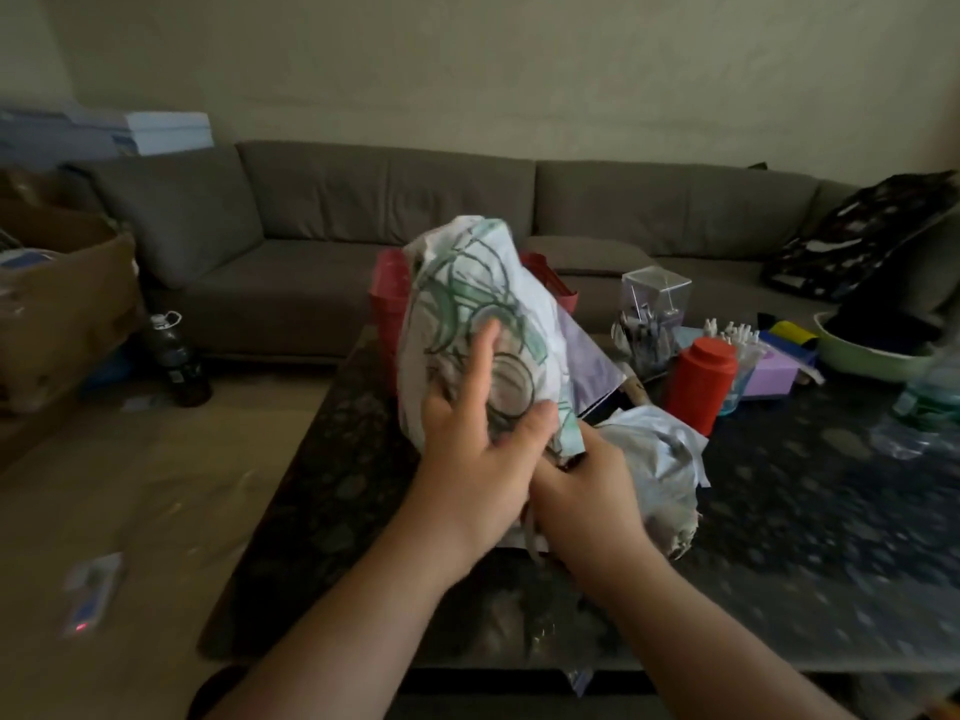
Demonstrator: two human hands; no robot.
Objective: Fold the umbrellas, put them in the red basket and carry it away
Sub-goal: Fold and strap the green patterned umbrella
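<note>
At frame centre the left hand (478, 439) presses straight fingers (480, 356) on a white green-patterned fabric umbrella (467, 304), while the right hand (587, 491) grips its base. It is half-bundled; the red plastic basket (387, 298) behind awaits on the dark tabletop (779, 537).

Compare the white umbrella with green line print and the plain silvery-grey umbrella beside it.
The green-printed white umbrella stands raised off the table, left hand on its canopy; the silvery-grey umbrella lies bunched on the dark table, right of the right hand. One is patterned, one plain. Both are collapsed, loosely gathered.
</note>
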